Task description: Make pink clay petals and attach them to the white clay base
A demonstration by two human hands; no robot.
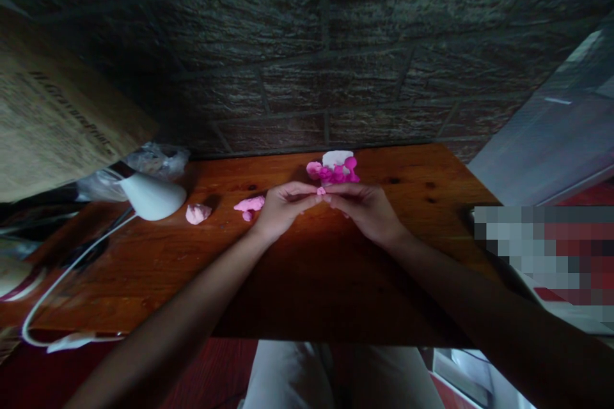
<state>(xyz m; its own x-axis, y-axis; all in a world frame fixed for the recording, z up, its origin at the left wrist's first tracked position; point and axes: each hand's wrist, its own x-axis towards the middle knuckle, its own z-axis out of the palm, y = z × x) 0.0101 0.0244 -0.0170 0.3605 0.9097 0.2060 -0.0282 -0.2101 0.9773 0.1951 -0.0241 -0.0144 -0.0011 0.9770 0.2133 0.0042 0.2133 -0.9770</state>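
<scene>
Between the fingertips of both hands is a small piece of light pink modelling clay (321, 191). My left hand (286, 204) pinches it from the left, and my right hand (365, 208) pinches it from the right. Just behind them, magenta clay pieces (339, 174) cluster in front of a white piece (338, 157), with a pink lump (314, 170) at their left. Left of my left hand lie a long pink clay piece (249, 203) and a small darker pink ball (247, 216). A pale pink lump (198, 213) sits further left.
A white cone-shaped lamp-like object (154, 197) with a white cable (67, 273) stands on the wooden table (158, 268) at left. Behind it are a clear plastic bag (160, 160) and a brown printed paper bag (62, 108). A stone-patterned wall (297, 77) borders the back.
</scene>
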